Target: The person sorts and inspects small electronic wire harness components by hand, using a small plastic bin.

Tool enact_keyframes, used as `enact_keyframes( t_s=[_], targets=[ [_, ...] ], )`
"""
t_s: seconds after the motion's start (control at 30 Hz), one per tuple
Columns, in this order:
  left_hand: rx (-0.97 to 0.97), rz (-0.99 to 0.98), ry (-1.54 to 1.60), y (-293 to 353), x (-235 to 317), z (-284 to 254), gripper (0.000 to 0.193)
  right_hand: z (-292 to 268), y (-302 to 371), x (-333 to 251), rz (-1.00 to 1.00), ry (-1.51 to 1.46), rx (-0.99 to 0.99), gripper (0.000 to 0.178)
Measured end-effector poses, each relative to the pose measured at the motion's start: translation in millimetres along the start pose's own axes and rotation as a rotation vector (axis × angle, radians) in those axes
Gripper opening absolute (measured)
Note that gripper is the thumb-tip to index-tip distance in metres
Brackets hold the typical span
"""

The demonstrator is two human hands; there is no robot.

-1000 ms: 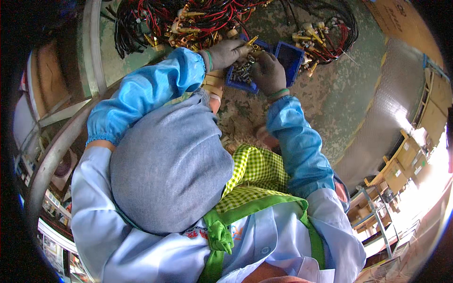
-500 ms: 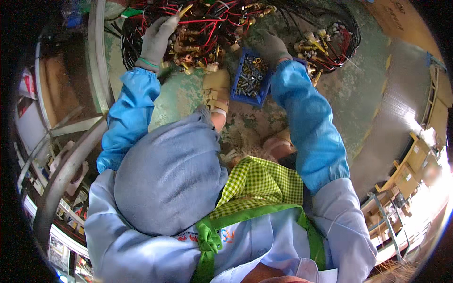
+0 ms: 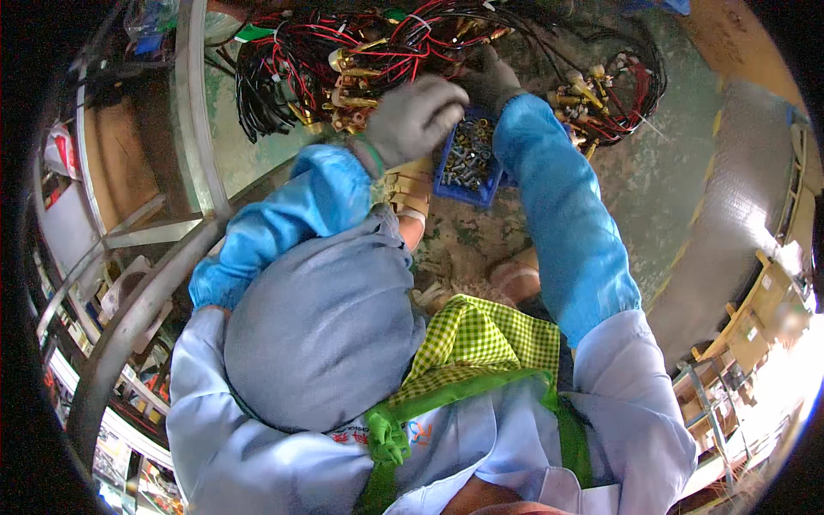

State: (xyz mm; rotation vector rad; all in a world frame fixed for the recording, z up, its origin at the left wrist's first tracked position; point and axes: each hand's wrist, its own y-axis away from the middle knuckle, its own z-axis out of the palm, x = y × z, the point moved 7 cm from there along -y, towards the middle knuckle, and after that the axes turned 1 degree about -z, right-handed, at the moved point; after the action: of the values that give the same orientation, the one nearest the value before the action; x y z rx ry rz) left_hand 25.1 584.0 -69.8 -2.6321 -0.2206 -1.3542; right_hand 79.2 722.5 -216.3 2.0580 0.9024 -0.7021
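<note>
My left hand (image 3: 414, 122), in a grey glove, hangs by the upper left corner of a blue plastic box (image 3: 464, 198). Its fingers are curled inward; whatever they may hold is hidden. Silver bolts and brass-coloured nuts (image 3: 468, 156) fill the box. Just beyond its far edge is my right hand (image 3: 495, 81), also gloved, beside the wire bundle; shadow hides its fingertips. Red and black wires (image 3: 412, 39) with brass fittings (image 3: 354, 93) lie heaped on the floor in front of both hands.
Another coil of dark wires with brass fittings (image 3: 579, 90) lies right of my right hand. A metal frame (image 3: 193, 112) rises at my left, with a brown board (image 3: 129, 163) behind it. Cardboard (image 3: 742, 39) is at the far right, and a wooden structure (image 3: 747, 300) stands farther right.
My left hand has come away from the brass fittings at the left and swung right, toward the blue box, its fingers now curled. My right hand has stayed near the box's far edge.
</note>
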Motion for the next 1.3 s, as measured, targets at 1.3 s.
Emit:
enact_keyframes(
  t_s=[1.3],
  targets=[
    [-0.049,-0.945,0.976,85.9,-69.3,96.9,0.038,-11.2,171.4,-56.9,-0.010,-0.144,0.157,0.030]
  ],
)
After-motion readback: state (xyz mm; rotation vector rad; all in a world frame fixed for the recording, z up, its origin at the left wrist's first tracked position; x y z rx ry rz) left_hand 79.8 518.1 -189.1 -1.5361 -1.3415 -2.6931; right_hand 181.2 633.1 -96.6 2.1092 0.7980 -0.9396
